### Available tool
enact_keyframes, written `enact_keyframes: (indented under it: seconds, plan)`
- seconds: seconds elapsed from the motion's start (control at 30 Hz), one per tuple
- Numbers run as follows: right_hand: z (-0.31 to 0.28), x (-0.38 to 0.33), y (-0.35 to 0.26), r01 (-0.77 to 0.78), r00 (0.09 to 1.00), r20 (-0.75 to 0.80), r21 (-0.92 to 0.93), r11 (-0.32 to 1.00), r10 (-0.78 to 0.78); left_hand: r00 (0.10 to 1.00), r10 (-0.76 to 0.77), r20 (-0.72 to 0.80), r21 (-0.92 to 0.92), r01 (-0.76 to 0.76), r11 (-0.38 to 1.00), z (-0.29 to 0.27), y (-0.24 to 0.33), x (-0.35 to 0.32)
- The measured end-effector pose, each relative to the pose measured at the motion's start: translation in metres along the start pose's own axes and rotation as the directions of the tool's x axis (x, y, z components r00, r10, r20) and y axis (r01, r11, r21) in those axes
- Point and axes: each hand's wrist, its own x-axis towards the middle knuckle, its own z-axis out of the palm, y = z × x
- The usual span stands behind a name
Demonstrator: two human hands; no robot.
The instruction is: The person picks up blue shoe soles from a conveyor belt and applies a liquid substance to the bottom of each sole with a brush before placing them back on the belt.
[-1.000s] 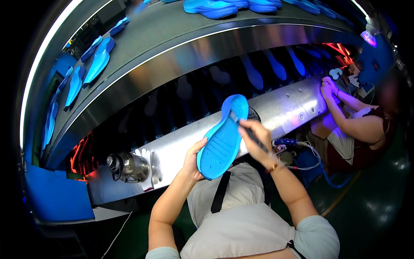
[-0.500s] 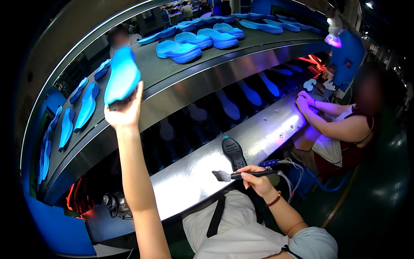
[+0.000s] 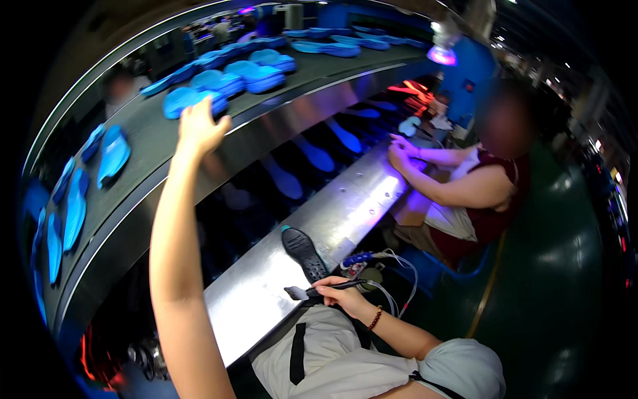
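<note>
My left hand (image 3: 201,130) is stretched far out over the conveyor belt, thumb spread from the fingers. Its fingertips are at the near edge of a stack of blue shoe soles (image 3: 178,102); whether they touch it I cannot tell. A single blue sole (image 3: 113,154) lies on the belt to the left of that hand. In my right hand (image 3: 342,297), low over the metal bench, is a flat brush (image 3: 297,293) with a dark handle, bristles pointing left. Just beyond the brush, a black outsole (image 3: 304,254) with a small teal tip lies on the bench.
More blue soles (image 3: 267,60) ride the curved conveyor belt (image 3: 266,103). Beneath it, further soles lie on a dark lower level. A co-worker (image 3: 478,186) sits to the right at the same metal bench (image 3: 362,193). White tubes (image 3: 405,272) hang near my right hand.
My left hand has let go of the blue sole, now on the belt, and moved to the stack further right. The view has swung right; my right hand still holds the brush.
</note>
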Motion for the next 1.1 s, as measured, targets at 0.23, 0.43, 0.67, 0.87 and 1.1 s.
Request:
enact_keyframes:
  seconds: [0.23, 0.43, 0.67, 0.87, 1.1]
  plan:
    - [-0.017, -0.002, -0.008, 0.002, 1.0, 0.02, -0.014, 1.0, -0.002, 0.818, 0.154, -0.554, -0.037, -0.209, 0.977, -0.023, 0.012, -0.039]
    - [-0.024, -0.003, -0.008, 0.13, 0.991, -0.011, -0.041, 0.991, -0.13, 0.456, -0.714, -0.531, -0.814, -0.042, 0.579, -0.016, 0.02, -0.127]
    - [-0.017, 0.01, -0.019, 0.138, 0.99, -0.02, -0.017, 0.99, -0.138, 0.843, -0.433, 0.319, -0.774, -0.032, -0.632, -0.001, -0.023, -0.213]
    - [-0.035, 0.016, -0.031, 0.167, 0.97, -0.175, -0.025, 0.986, -0.168, 0.913, 0.313, 0.263, -0.226, 0.374, -0.899, -0.012, 0.057, -0.276]
    - [-0.02, 0.017, -0.071, 0.247, 0.968, -0.019, 0.193, 0.949, -0.249, 0.717, 0.083, 0.692, -0.313, 0.403, -0.86, 0.037, 0.085, -0.332]
